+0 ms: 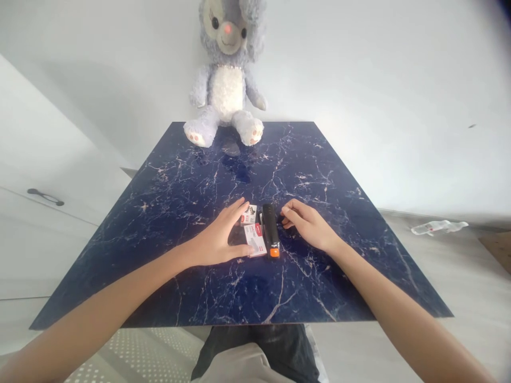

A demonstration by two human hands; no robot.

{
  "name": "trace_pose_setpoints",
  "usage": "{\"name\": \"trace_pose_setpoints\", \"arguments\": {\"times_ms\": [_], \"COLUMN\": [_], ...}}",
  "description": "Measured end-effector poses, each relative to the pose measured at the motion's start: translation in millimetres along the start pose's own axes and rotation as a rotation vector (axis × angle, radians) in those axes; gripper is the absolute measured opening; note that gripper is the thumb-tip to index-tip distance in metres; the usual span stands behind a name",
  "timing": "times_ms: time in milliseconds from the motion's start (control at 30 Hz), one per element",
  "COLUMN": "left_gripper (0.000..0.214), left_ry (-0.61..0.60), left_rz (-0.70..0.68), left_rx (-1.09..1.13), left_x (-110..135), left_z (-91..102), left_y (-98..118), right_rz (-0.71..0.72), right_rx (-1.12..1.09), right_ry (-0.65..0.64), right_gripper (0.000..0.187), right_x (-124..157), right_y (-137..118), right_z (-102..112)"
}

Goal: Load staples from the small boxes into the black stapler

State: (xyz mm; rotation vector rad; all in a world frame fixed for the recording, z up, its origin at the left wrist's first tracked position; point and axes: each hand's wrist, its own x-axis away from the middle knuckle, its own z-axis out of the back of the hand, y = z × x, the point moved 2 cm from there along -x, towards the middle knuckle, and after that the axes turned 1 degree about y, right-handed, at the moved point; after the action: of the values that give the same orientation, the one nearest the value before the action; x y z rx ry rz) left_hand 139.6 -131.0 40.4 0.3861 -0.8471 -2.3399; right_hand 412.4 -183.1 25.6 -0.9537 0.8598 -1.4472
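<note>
A black stapler (270, 229) with an orange end lies lengthwise on the dark blue marbled table (303, 165). Close along its left side are two small white and red boxes, apparently staple boxes: a smaller one (249, 215) farther away and a larger one (255, 240) nearer me. My left hand (221, 234) is open beside them, its thumb at the larger box and its fingertips at the smaller one. To the right of the stapler, apart from it, rests my right hand (304, 223), its fingers curled in and closed with nothing visible in them.
A grey and white plush toy (227, 88) sits at the table's far edge against the wall. On the floor to the right lies a clear plastic bottle (439, 227). A white cabinet with a dark handle (45, 197) stands at the left.
</note>
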Motion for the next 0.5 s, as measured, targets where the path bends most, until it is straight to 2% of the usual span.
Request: {"name": "trace_pose_setpoints", "arguments": {"times_ms": [100,233,300,500], "left_gripper": [0.098,0.115,0.118,0.115], "left_ry": [-0.010,-0.183,-0.219,-0.128], "left_rz": [-0.038,-0.071,-0.066,-0.102], "left_rx": [0.008,-0.073,-0.090,-0.058], "left_x": [0.0,3.9,5.3,4.3], "left_z": [5.7,11.3,8.8,1.7], "left_y": [2.1,3.8,5.1,10.9], "right_rz": [0.016,0.065,0.129,0.257], "right_rx": [0.039,0.125,0.185,0.229], "right_ry": [-0.001,-0.071,-0.122,-0.230], "right_gripper": [0.036,0.041,0.044,0.046], "right_x": [-0.2,4.8,10.4,19.4], "right_y": [-3.8,-13.0,-20.3,-33.5], "right_z": [-0.6,4.0,5.5,-1.1]}}
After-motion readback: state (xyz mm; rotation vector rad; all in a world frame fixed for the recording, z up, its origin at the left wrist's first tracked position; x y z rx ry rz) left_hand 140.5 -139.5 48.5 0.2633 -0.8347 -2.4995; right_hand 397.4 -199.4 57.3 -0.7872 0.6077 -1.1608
